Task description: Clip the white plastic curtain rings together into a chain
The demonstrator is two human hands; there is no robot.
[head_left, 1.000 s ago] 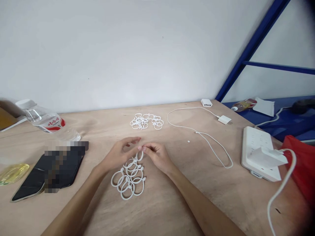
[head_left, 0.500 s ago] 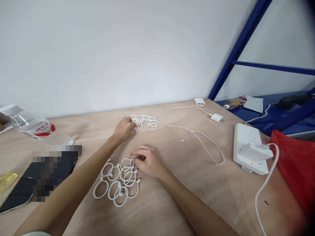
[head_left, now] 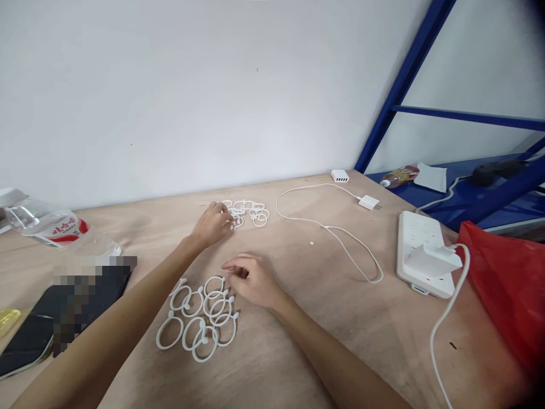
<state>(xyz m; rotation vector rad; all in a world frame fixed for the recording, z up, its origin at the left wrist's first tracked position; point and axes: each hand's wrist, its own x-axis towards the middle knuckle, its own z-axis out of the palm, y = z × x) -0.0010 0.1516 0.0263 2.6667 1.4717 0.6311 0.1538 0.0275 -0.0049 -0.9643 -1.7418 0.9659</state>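
Observation:
A chain of linked white plastic rings lies on the wooden table in front of me. My right hand rests at its upper right end, fingers curled and pinched at a ring. My left hand is stretched out to a far pile of loose white rings, its fingers closed at the pile's left edge. What those fingers hold is hidden.
A water bottle lies at the left, with a dark phone below it. A white cable with a charger plug and a white power strip sit to the right, beside a red bag and a blue frame.
My left hand left the ring chain and reached out to the far pile of rings. The chain now lies flat, and my right hand stays at its end.

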